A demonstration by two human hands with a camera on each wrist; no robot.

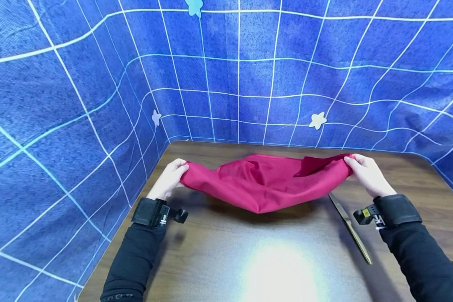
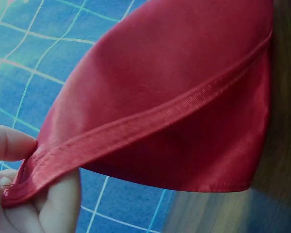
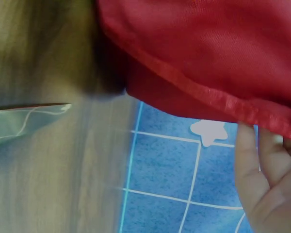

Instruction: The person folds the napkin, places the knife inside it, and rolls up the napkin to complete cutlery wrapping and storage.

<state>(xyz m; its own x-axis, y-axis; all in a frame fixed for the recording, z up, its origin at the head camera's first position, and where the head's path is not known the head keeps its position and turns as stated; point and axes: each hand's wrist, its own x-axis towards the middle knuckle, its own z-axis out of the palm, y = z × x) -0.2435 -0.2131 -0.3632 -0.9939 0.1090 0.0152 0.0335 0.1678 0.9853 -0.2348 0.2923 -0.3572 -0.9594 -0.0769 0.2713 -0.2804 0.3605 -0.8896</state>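
A red cloth napkin (image 1: 264,184) with a stitched hem hangs stretched between my two hands over the wooden table, its middle sagging to a point. My left hand (image 1: 172,174) pinches one corner between thumb and fingers; in the left wrist view the hemmed cloth (image 2: 174,97) slants away from that pinch. With thumb and fingers, my right hand (image 1: 368,172) grips the opposite corner. In the right wrist view, the fingers (image 3: 247,165) lie behind the hem, and part of the hand is out of frame.
A table knife (image 1: 351,228) lies slantwise on the wooden table (image 1: 211,251), near my right forearm, its blade tip close to the napkin. Blue curtains (image 1: 256,75) with white grid lines and stars enclose the back and left sides.
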